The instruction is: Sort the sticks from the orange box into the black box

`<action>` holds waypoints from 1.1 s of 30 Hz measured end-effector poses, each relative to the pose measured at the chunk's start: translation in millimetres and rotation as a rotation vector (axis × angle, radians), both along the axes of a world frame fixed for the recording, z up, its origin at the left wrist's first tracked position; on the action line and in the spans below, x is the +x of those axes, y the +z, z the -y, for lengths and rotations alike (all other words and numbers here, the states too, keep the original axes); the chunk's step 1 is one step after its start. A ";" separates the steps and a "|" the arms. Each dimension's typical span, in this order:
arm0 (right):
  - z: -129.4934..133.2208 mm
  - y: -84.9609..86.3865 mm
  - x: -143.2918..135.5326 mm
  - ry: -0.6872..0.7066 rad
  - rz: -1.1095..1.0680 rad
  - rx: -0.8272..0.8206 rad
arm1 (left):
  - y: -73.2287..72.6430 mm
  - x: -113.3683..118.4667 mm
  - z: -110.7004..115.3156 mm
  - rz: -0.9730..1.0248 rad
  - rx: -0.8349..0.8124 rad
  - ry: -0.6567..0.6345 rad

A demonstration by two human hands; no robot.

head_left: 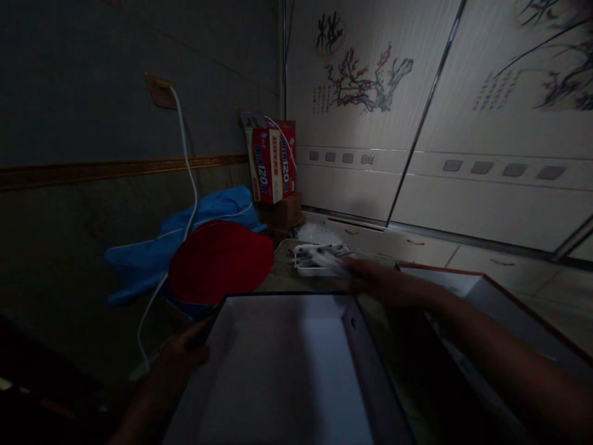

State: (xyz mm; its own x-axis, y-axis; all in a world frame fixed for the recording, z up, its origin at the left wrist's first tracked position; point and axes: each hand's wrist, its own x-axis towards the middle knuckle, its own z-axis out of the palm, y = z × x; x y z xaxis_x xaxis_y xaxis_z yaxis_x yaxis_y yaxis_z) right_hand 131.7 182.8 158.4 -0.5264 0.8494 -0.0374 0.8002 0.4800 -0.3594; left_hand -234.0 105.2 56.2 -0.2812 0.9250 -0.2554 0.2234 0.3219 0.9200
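Observation:
A shallow box [278,371] with a white inside and dark rim lies in front of me. My left hand [188,349] grips its left wall, thumb over the rim and fingers outside. My right hand [377,281] reaches past the box's far right corner. Its fingers are closed on some long, whitish thing [336,262], too blurred to name. Just beyond is a small white tray [315,271] with thin, light-coloured items in it. Whether the held thing touches the tray, I cannot tell.
Right of my forearm stands another white-lined box [467,284] with a reddish rim. A red round piece [222,262] and a blue cloth-like bundle [208,216] lie left, crossed by a white cable [188,154]. A red printed carton [273,164] stands in the corner near patterned sliding doors [370,185].

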 end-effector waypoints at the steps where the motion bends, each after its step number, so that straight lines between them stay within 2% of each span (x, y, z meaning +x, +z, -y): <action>1: -23.1 -5.6 4.9 -0.062 0.045 0.045 | -3.6 -2.2 -1.7 0.047 0.004 -0.006; 4: -82.3 -36.3 10.0 -0.176 0.193 0.130 | -17.7 -8.1 -5.0 0.144 0.060 0.071; 7: -119.7 -63.4 1.0 -0.191 0.315 0.206 | -29.5 -10.7 -4.3 0.241 0.128 0.112; 10: -141.9 -74.8 -14.2 -0.175 0.383 0.299 | -35.7 -13.2 -1.4 0.308 0.151 0.076; 13: -156.0 -79.2 -25.6 -0.153 0.418 0.377 | -42.6 -20.5 0.1 0.251 0.140 0.052; 19: -158.8 -90.4 -25.8 -0.149 0.471 0.430 | -55.4 -29.9 -0.1 0.105 0.132 0.048; 22: -153.2 -91.2 -21.8 -0.155 0.474 0.427 | -51.8 -24.3 -0.2 0.125 0.130 0.046; 27: -143.1 -90.0 -19.3 -0.196 0.456 0.398 | -41.4 -16.2 -2.4 0.282 0.175 0.066; 33: -119.2 -86.5 -7.6 -0.248 0.393 0.365 | -38.8 -18.0 -7.1 0.315 0.133 0.102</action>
State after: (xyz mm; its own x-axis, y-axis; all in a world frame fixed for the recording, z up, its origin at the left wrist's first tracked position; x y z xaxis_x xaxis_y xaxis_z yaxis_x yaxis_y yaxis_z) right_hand 124.1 302.0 71.9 -0.3159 0.9400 0.1291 0.9442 0.2981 0.1399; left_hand -252.0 112.3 17.4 -0.3005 0.9272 -0.2236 -0.1055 0.2007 0.9740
